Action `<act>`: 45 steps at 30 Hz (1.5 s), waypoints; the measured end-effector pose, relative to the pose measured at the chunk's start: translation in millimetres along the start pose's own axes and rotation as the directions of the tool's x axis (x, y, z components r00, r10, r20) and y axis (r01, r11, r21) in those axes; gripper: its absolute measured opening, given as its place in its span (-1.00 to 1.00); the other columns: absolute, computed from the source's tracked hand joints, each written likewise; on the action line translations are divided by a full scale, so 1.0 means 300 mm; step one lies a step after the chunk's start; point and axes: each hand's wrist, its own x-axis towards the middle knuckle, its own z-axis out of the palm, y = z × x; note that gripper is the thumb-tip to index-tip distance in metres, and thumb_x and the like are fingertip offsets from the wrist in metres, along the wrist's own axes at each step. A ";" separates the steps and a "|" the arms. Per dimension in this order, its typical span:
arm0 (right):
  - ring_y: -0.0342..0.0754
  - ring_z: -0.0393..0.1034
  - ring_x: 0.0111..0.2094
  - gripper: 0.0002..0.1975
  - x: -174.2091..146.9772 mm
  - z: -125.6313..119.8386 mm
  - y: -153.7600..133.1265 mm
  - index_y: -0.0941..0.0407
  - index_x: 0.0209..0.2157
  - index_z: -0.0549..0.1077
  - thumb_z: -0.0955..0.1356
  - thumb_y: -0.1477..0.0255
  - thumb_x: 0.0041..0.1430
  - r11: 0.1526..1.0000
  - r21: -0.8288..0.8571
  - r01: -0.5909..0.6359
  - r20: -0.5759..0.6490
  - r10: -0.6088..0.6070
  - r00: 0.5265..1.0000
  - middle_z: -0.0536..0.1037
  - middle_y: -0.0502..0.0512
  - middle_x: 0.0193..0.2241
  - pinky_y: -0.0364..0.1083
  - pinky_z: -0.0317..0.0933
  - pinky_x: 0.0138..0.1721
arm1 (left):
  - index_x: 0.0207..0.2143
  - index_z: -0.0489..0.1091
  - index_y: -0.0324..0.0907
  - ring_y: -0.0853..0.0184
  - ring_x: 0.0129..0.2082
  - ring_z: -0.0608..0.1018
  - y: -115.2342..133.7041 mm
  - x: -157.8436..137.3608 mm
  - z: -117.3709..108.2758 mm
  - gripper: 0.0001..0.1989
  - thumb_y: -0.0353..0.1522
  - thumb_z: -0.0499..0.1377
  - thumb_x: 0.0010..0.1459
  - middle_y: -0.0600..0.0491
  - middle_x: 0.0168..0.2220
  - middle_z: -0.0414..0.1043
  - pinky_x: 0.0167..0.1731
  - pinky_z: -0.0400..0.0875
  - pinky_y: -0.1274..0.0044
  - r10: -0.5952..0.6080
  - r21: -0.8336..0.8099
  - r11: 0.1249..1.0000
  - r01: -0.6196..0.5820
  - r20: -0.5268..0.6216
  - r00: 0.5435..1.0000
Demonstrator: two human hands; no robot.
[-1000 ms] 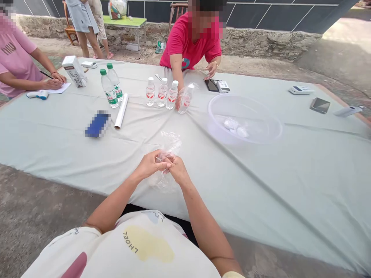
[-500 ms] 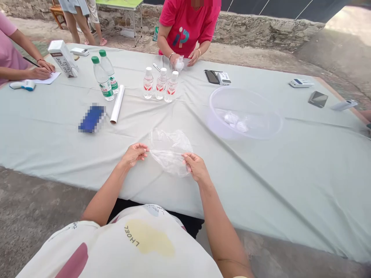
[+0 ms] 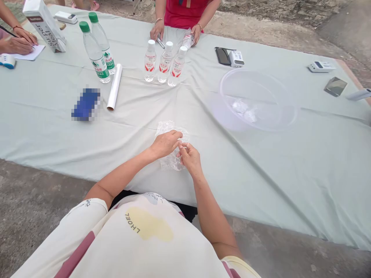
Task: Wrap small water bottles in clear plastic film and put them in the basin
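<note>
In front of my chest, low over the table, a thin sheet of clear plastic film [image 3: 171,164] is bunched and crumpled. My right hand [image 3: 190,159] pinches it between thumb and fingertips. My left hand [image 3: 165,144] lies across the film with bent fingers, its fingertips meeting those of my right hand. Both hands partly cover the film, and the exact pinch of the left fingers is hard to make out.
Right of my hands stands a translucent tub [image 3: 223,87] with crumpled clear plastic inside. Ahead are several bottles, including a small water bottle [image 3: 176,69], and a white roll [image 3: 114,88]. Across the table, a person's hand [image 3: 157,30] holds a pen; another person writes on paper [image 3: 34,53].
My hands have come together from the film's two sides, gathering it smaller. The view has tilted down. The person opposite now has one hand on a pen and the other on a wrapped bottle.
</note>
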 end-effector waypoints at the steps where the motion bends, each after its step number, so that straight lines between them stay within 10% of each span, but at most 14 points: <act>1: -0.20 0.17 -0.72 -0.71 0.001 0.001 0.003 0.05 -0.24 0.40 0.28 0.13 0.18 1.000 0.009 -0.004 -0.006 0.004 1.000 0.45 -0.10 -0.55 -0.14 0.09 -0.61 | 0.02 0.37 -0.15 0.21 -0.06 0.54 0.001 0.016 0.015 -0.74 -0.39 0.08 0.30 -0.09 0.04 0.45 -0.17 0.43 0.43 -0.034 0.094 0.995 0.027 0.071 0.997; 9: -0.18 0.10 -0.65 -0.76 0.033 -0.078 0.063 0.07 -0.29 0.45 0.32 0.21 0.11 0.986 0.129 -0.105 -0.119 0.120 0.986 0.35 -0.10 -0.61 -0.15 0.08 -0.62 | 0.31 0.15 -0.08 -0.08 0.40 0.05 -0.211 -0.098 -0.017 -0.13 -0.20 0.40 -0.01 -0.21 0.40 0.00 0.30 0.03 0.13 -0.018 0.281 0.958 -0.055 0.250 0.968; 15: -0.20 0.08 -0.64 -0.76 0.042 -0.097 0.092 0.09 -0.30 0.47 0.34 0.23 0.08 0.978 0.141 -0.153 -0.135 0.172 0.976 0.31 -0.12 -0.63 -0.17 0.05 -0.62 | 0.33 0.13 -0.09 0.01 0.44 -0.06 -0.342 -0.191 -0.115 -0.17 -0.27 0.37 0.05 -0.18 0.45 -0.14 0.35 -0.07 0.17 0.027 0.267 0.959 -0.092 0.238 0.971; 22: -0.24 0.04 -0.67 -0.73 0.047 -0.121 0.117 0.11 -0.28 0.47 0.35 0.21 0.05 0.977 0.142 -0.159 -0.170 0.182 0.968 0.32 -0.13 -0.61 -0.17 0.02 -0.62 | 0.24 0.28 -0.04 -0.04 0.44 -0.06 -0.444 -0.273 -0.202 -0.33 -0.11 0.31 0.11 -0.16 0.43 -0.09 0.33 -0.08 0.06 -0.203 0.333 0.929 0.161 0.096 0.974; 30: -0.11 0.24 -0.60 -0.62 0.040 -0.219 0.086 0.09 -0.19 0.49 0.33 0.11 0.09 0.963 -0.185 -0.198 -0.223 0.155 0.962 0.49 0.02 -0.50 -0.05 0.19 -0.45 | 0.10 0.39 -0.11 -0.01 0.34 0.22 -0.362 -0.281 -0.246 -0.64 -0.42 0.12 0.24 -0.19 0.29 0.24 0.25 0.14 0.10 -0.283 0.298 0.880 0.370 -0.298 0.912; 34: 0.08 0.43 -0.35 -0.50 0.068 -0.291 -0.030 0.08 0.02 0.44 0.30 0.08 0.14 0.812 -0.560 -0.166 -0.376 -0.071 0.924 0.59 0.18 -0.26 0.11 0.27 -0.19 | 0.16 0.32 -0.08 0.11 0.34 0.24 -0.279 -0.213 -0.182 -0.56 -0.45 0.14 0.23 -0.12 0.31 0.23 0.30 0.10 0.19 -0.048 0.299 0.953 0.051 -0.019 0.999; 40: 0.04 0.46 -0.24 -0.50 0.370 -0.178 -0.306 0.11 0.10 0.40 0.33 0.17 0.18 0.828 -0.486 0.281 -0.074 -0.360 0.930 0.55 0.21 -0.08 0.08 0.31 -0.07 | 0.18 0.31 -0.09 -0.08 0.39 0.12 -0.243 -0.217 -0.023 -0.38 -0.37 0.37 0.05 -0.24 0.36 0.11 0.29 0.06 0.02 -0.134 0.329 0.940 0.085 0.129 0.983; 45: 0.18 0.29 0.18 -0.09 0.806 0.016 -0.507 0.26 0.34 0.06 0.46 0.30 0.03 0.918 -0.318 0.236 -0.107 -0.282 0.953 0.27 0.41 0.26 0.07 0.20 0.15 | 0.25 0.25 -0.11 -0.11 0.39 0.10 -0.200 -0.272 0.056 -0.36 -0.31 0.31 0.13 -0.31 0.37 0.07 0.27 0.11 -0.02 -0.229 0.344 0.915 0.211 0.010 0.973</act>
